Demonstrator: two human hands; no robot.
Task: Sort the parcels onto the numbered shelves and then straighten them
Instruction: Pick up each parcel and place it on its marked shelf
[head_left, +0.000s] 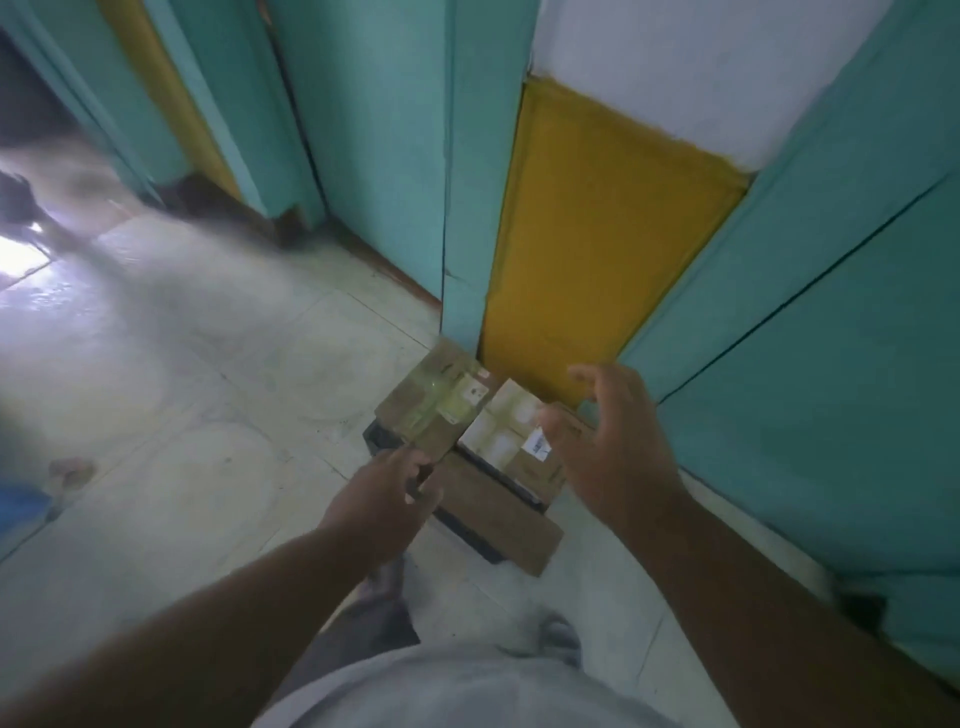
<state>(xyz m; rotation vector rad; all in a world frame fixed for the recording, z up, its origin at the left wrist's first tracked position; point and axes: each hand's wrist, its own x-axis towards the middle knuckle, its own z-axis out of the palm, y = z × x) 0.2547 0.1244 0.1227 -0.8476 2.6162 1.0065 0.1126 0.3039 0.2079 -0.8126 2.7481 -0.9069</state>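
Your pale shirt (467, 691) fills the bottom edge of the view, and both bare forearms reach forward from it over the floor. Your left hand (382, 499) hangs low above the near corner of the parcels; its fingers curl loosely downward and their tips sit at or just over the edge of a brown cardboard parcel (434, 400), though motion blur leaves it unclear whether they actually pinch it. Your right hand (605, 441) is spread, fingers relaxed and apart, thumb pointing toward the left hand, hovering over the right side of the pile and gripping nothing.

Below the hands, the parcels lie in a small heap on the floor, not on any shelf. That brown parcel is taped and carries a label near its far corner. Just beside it to the right lies a white parcel (501, 426) with a barcode sticker, partly hidden by your right thumb. A longer flat cardboard piece (498, 519) runs toward you beneath them. All of it rests on a dark tray (462, 525) whose edge shows at the near and left sides.

Behind the heap stands a wall with a yellow panel (597, 234) framed by teal boards (831, 338). Pale floor tiles (208, 389) spread to the left.
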